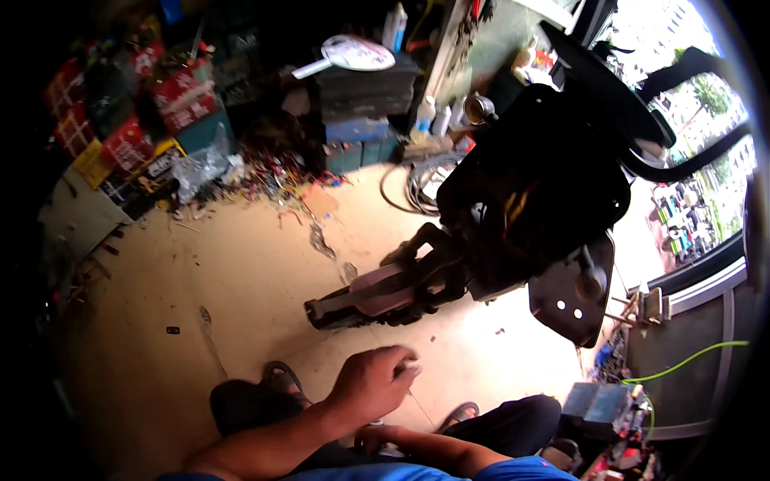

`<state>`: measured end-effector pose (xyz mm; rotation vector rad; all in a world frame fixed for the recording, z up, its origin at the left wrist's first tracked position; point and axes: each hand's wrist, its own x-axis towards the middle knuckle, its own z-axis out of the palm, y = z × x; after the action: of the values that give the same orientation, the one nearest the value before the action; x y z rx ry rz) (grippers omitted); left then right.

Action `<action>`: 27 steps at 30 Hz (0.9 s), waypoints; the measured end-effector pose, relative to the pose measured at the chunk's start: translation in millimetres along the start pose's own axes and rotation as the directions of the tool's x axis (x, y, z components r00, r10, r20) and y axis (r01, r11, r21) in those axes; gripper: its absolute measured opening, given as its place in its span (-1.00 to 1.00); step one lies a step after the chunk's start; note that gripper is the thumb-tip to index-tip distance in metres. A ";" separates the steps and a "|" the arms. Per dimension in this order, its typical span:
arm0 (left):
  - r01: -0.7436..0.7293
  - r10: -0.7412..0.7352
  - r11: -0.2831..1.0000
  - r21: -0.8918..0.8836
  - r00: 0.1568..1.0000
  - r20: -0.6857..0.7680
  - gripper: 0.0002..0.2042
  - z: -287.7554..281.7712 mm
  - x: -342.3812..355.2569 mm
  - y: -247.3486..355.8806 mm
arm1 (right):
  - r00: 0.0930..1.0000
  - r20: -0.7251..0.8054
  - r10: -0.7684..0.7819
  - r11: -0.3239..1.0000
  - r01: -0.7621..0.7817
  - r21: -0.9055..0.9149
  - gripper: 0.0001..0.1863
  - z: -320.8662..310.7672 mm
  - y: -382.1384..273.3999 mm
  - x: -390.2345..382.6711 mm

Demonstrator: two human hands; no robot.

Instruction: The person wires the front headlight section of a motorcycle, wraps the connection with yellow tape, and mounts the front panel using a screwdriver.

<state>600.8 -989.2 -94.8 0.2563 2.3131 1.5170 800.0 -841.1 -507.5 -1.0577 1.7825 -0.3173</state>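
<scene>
My left hand [375, 382] is raised over the floor in front of my lap, its fingers curled together. Motion smears the fingertips, and what they hold, if anything, cannot be made out. Lower down, my right hand [375, 438] rests close to my lap with bent fingers, a small pale piece beside it. Beyond my left hand stands a large dark vehicle-like machine [529, 192]. Its long narrow end [377, 297] points toward me, apart from both hands. A dark plate with holes [571, 297] hangs at its right side.
Loose wire scraps [273, 172] lie by red boxes [180, 96] at the back left. A racket-shaped object [357, 54] rests on stacked dark cases [365, 92]. Coiled cable [413, 184] is behind the machine. A green cord [690, 358] and clutter stand at the right.
</scene>
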 end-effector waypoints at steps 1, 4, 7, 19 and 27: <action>-0.042 0.042 0.999 0.005 0.998 -0.048 -0.77 4.1 6.6 9.2 | 1.000 -0.007 -0.026 0.999 0.025 -0.026 -0.66 -10.9 8.8 10.2; -0.406 0.399 0.914 -0.012 0.902 -0.166 -0.83 10.3 28.5 26.4 | 0.993 -0.028 -0.119 0.982 0.113 -0.153 -0.65 -68.3 20.7 30.3; -0.496 0.526 0.850 0.178 0.793 -0.306 -0.86 10.2 21.2 -0.7 | 0.979 -0.175 -0.105 0.945 0.043 -0.325 -0.55 -158.3 -34.1 -14.2; -0.468 0.535 0.844 0.264 0.689 -0.488 -0.87 -6.3 -11.0 -6.2 | 0.690 -0.710 0.138 0.971 -0.235 -0.040 -0.62 -322.1 -229.2 -338.3; -0.555 0.595 0.795 0.245 0.636 -0.491 -0.88 -7.7 -1.7 56.2 | 0.098 -0.987 0.125 0.980 0.143 0.139 -0.76 -295.9 -219.0 -412.9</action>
<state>596.7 -973.4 -40.4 0.7351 2.9279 2.0215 710.5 -720.8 24.9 -0.6233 2.8598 -1.5512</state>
